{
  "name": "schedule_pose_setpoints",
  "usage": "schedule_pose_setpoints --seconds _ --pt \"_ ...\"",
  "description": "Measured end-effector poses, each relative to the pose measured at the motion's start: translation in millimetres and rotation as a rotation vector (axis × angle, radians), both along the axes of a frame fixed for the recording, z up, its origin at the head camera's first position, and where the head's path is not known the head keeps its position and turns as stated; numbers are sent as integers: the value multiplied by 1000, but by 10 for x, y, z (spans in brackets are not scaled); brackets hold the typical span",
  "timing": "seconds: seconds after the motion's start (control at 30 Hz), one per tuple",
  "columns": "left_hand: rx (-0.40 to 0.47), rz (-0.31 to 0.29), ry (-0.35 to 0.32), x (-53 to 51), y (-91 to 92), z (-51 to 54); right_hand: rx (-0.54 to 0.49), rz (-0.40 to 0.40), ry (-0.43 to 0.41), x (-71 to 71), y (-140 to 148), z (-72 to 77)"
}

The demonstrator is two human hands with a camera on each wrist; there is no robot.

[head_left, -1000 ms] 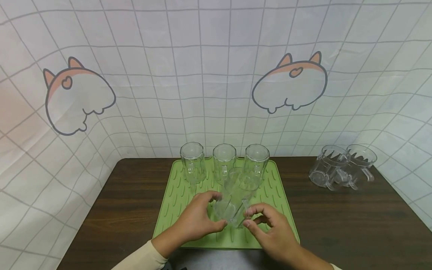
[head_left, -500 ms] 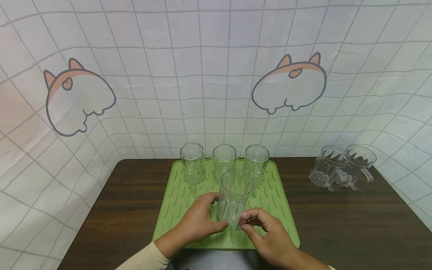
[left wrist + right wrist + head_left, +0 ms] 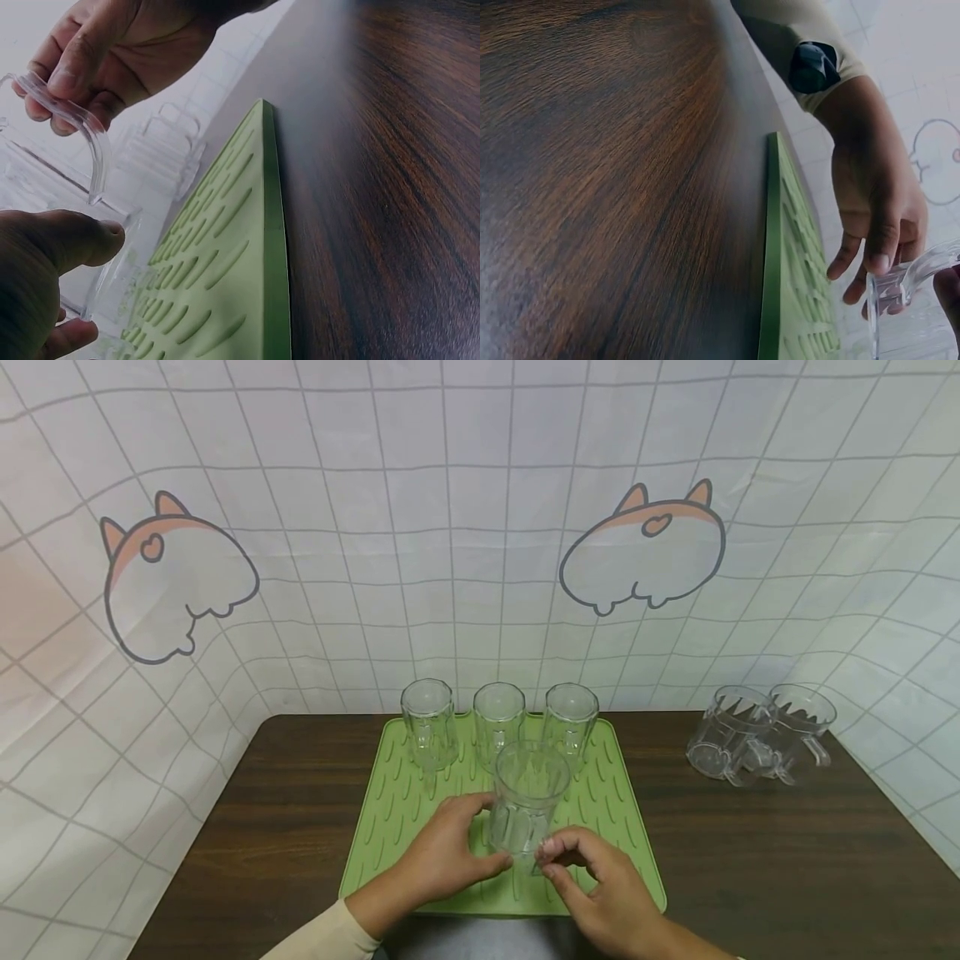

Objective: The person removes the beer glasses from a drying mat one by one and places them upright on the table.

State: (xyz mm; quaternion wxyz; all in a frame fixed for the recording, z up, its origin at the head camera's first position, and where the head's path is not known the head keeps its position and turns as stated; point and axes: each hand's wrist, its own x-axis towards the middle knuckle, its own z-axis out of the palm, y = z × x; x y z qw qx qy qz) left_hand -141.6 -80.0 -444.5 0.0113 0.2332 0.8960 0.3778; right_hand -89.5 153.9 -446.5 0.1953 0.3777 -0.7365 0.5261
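A clear glass mug [image 3: 529, 785] is held over the front half of the green mat [image 3: 405, 877], rim upward. Its handle points toward the person, and my right hand [image 3: 600, 885] pinches it between thumb and fingers. My left hand [image 3: 442, 860] holds the mug low on its left side. The left wrist view shows the curved handle [image 3: 94, 146] in the right fingers, with the left thumb near the base. In the right wrist view, the left hand [image 3: 877, 195] has its thumb and fingers at the base, while only part of the right thumb [image 3: 949, 296] shows.
Three clear glasses [image 3: 430, 727] stand in a row along the mat's back, seemingly upside down. Two clear mugs [image 3: 723, 735] with handles stand close together at the right of the dark wooden table [image 3: 750, 860]. A white gridded cloth [image 3: 480, 527] hangs behind.
The mug was tilted to the right a second ago and now stands nearly upright, with its handle swung toward the person. Both hands have shifted only slightly. The other glassware stays put.
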Motion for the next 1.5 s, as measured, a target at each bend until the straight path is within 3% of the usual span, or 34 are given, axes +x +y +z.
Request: schedule_pose_setpoints --seconds 0.5,0.8,1.03,1.4,1.5 --pt "-32 24 23 44 -246 2 43 -111 73 -22 240 -58" --pt "-82 88 79 82 -469 -13 65 -172 106 -30 437 -97" --pt "-134 133 111 116 -688 -26 104 -229 78 -28 628 -101" --pt "-231 129 110 153 -948 -33 159 -293 27 -22 877 -93" --pt "-265 130 82 155 -1034 -44 163 -305 15 -36 931 -83"
